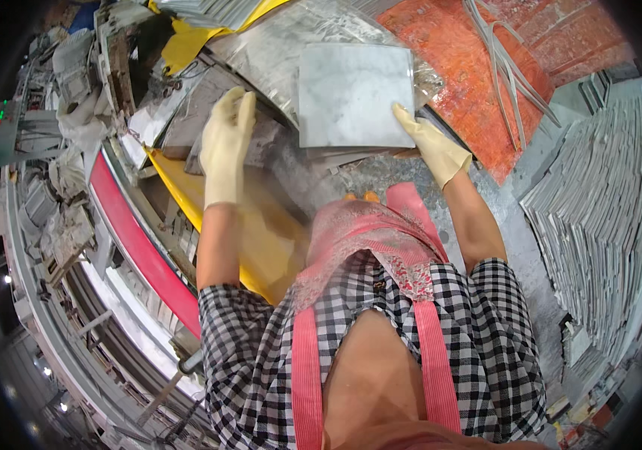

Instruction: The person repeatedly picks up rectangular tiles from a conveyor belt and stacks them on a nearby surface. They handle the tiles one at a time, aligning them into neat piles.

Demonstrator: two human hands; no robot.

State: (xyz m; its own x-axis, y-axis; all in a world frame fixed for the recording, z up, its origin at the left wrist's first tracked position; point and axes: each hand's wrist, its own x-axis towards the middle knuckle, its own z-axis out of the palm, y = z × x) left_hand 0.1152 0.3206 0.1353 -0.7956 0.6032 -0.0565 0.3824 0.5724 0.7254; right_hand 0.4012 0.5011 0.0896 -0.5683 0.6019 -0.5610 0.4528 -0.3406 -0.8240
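Note:
A square, pale grey tile (pixel 355 97) with faint marbled veining lies in front of me, held at its right edge by my right hand (pixel 437 146). That hand wears a cream rubber glove; a finger or thumb rests on the tile's top face, and the rest of the grip is hidden underneath. My left hand (pixel 226 142), gloved alike, is raised to the left of the tile and apart from it. Its fingers are stretched out, with nothing seen in them. Beneath and beyond the tile is a stack under clear plastic wrap (pixel 268 64).
Machinery with a long pink-red rail (pixel 145 247) runs along my left, beside a yellow panel (pixel 272 244). At right stand long stacks of thin grey tiles (pixel 595 217). Loose pale straps (pixel 505 82) lie over a wet orange-red board (pixel 463 67) at far right.

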